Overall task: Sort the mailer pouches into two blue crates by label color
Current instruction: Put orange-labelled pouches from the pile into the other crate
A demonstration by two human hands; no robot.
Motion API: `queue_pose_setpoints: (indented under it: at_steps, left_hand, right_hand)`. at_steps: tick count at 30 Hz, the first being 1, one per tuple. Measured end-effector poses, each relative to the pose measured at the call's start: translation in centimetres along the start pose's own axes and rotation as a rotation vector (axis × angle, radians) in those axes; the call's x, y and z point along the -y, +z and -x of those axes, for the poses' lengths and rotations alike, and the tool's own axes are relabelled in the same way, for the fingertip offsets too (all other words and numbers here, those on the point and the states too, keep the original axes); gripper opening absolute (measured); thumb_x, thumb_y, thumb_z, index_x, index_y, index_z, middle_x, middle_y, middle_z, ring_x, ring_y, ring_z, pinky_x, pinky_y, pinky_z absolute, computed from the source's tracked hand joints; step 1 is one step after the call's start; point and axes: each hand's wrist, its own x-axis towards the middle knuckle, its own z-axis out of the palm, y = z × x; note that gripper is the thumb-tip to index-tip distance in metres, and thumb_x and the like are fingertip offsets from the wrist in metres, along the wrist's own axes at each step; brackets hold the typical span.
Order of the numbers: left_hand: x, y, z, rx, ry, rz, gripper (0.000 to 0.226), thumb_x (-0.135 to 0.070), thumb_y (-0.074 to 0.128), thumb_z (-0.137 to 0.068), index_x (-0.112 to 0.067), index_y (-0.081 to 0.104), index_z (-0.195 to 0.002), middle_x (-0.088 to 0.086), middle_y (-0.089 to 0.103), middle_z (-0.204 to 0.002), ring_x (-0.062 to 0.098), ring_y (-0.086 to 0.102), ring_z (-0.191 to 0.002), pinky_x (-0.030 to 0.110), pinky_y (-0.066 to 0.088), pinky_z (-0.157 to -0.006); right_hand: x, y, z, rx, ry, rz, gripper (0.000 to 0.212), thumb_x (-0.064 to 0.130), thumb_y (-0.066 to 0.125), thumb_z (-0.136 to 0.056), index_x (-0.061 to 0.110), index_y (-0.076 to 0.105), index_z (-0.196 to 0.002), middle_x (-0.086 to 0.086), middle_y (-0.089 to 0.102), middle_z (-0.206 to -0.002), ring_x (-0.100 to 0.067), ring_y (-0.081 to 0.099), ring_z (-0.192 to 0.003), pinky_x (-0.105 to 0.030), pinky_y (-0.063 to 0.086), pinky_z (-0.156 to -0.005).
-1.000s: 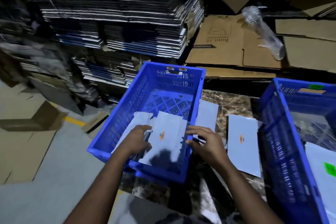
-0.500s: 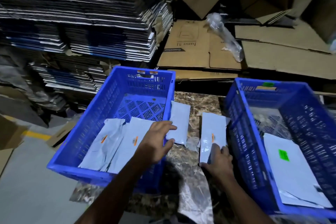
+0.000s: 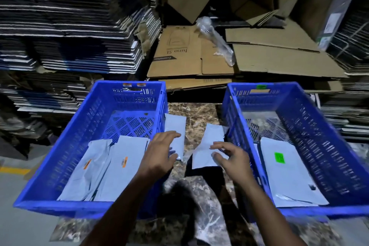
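Two blue crates (image 3: 95,126), five mailer pouches (image 3: 127,168), two hands (image 3: 159,156).

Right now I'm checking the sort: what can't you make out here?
Head view only:
- Label color of the pouch in the right hand: face shows no label.
- Pouch under the left hand: label not visible.
- Print on the green label: too small.

We see two crates on the worktop, the left crate (image 3: 65,166) holding two pouches (image 3: 111,168), the right crate (image 3: 327,146) one pouch (image 3: 289,173); between them lie two loose pouches (image 3: 176,126).
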Motion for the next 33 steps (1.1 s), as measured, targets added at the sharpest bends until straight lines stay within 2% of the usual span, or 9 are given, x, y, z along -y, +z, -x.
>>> queue_pose_setpoints:
  at_steps: [5,9,12,15,20,26,29,31,33]
  left_hand:
    - [-5.2,0.6,-1.1,0.01,-0.7,0.955,0.033,-0.037,0.053,-0.1,-0.021,0.051,-0.129,0.007,0.061,-0.127,0.023,0.064,-0.107,0.041,0.054,-0.089]
    - [-7.4,0.2,-1.5,-0.078,-0.566,1.351,0.04,-0.016,0.058,-0.098,-0.023,0.045,-0.136,0.007,0.066,-0.127,0.025,0.067,-0.11,0.048,0.056,-0.089]
    - [-7.6,-0.9,-1.8,-0.176,-0.39,1.176,0.065,0.0,0.063,-0.093,-0.031,0.034,-0.143,0.005,0.07,-0.121,0.028,0.068,-0.109,0.053,0.056,-0.087]
    - [-8.4,-2.0,-1.7,-0.215,-0.288,1.04,0.061,-0.002,0.065,-0.092,-0.04,0.04,-0.132,-0.005,0.074,-0.11,0.022,0.071,-0.102,0.046,0.059,-0.08]
    - [-8.9,-2.3,-0.9,-0.304,-0.229,1.027,0.069,0.003,0.067,-0.089,-0.041,0.038,-0.135,0.003,0.072,-0.116,0.025,0.071,-0.104,0.049,0.059,-0.081]
    - [-6.4,-3.6,1.1,-0.343,-0.248,0.931,0.053,0.006,0.063,-0.09,-0.029,0.052,-0.129,-0.012,0.066,-0.124,0.016,0.064,-0.117,0.028,0.056,-0.087]
    - [-3.4,-5.1,2.7,-0.374,-0.314,0.821,0.054,0.005,0.061,-0.09,-0.032,0.058,-0.129,-0.016,0.059,-0.134,0.009,0.053,-0.13,0.037,0.048,-0.105]
    - [-1.0,-6.6,3.9,-0.421,-0.372,0.744,0.057,0.003,0.06,-0.089,-0.039,0.057,-0.128,-0.009,0.06,-0.135,0.015,0.058,-0.125,0.044,0.048,-0.104]
    - [1.3,-8.2,5.0,-0.447,-0.444,0.645,0.057,0.004,0.058,-0.088,-0.038,0.056,-0.126,-0.008,0.061,-0.129,0.006,0.06,-0.117,0.029,0.051,-0.097]
  right_hand:
    - [5.9,-3.9,0.7,0.139,-0.188,-0.122,0.022,-0.002,0.072,-0.085,0.019,0.078,-0.087,0.01,0.073,-0.109,-0.008,0.065,-0.113,-0.023,0.051,-0.095]
    - [6.3,-4.5,1.6,0.215,-0.268,-0.105,0.024,-0.002,0.075,-0.082,0.022,0.077,-0.083,0.009,0.065,-0.108,-0.019,0.063,-0.112,-0.029,0.051,-0.09]
    - [5.9,-4.3,2.0,0.179,-0.219,-0.084,0.018,0.01,0.08,-0.08,0.025,0.074,-0.089,0.008,0.047,-0.127,-0.012,0.057,-0.117,-0.029,0.049,-0.087]
    - [6.2,-4.5,1.7,0.159,-0.245,-0.104,0.024,0.014,0.076,-0.086,0.028,0.074,-0.105,0.009,0.041,-0.141,-0.005,0.06,-0.113,-0.02,0.05,-0.085]
    - [6.7,-3.4,0.9,0.193,-0.272,-0.047,0.049,0.011,0.076,-0.086,0.035,0.066,-0.127,0.024,0.047,-0.134,-0.011,0.058,-0.118,-0.019,0.047,-0.079]
    - [6.7,-0.2,1.0,0.269,-0.212,-0.139,0.051,0.011,0.075,-0.087,0.037,0.064,-0.13,0.023,0.045,-0.133,-0.008,0.055,-0.117,-0.021,0.046,-0.072]
    - [7.3,2.6,0.9,0.373,-0.237,-0.155,0.054,0.007,0.074,-0.087,0.033,0.062,-0.133,0.015,0.047,-0.139,-0.005,0.056,-0.115,-0.02,0.048,-0.073]
    - [7.9,4.7,0.5,0.427,-0.255,-0.162,0.052,0.005,0.072,-0.087,0.03,0.062,-0.131,0.012,0.05,-0.139,-0.009,0.061,-0.111,-0.021,0.053,-0.08]
    - [8.2,7.0,-0.1,0.462,-0.27,-0.071,0.047,0.01,0.071,-0.088,0.033,0.062,-0.128,0.011,0.052,-0.138,-0.009,0.062,-0.112,-0.023,0.054,-0.087]
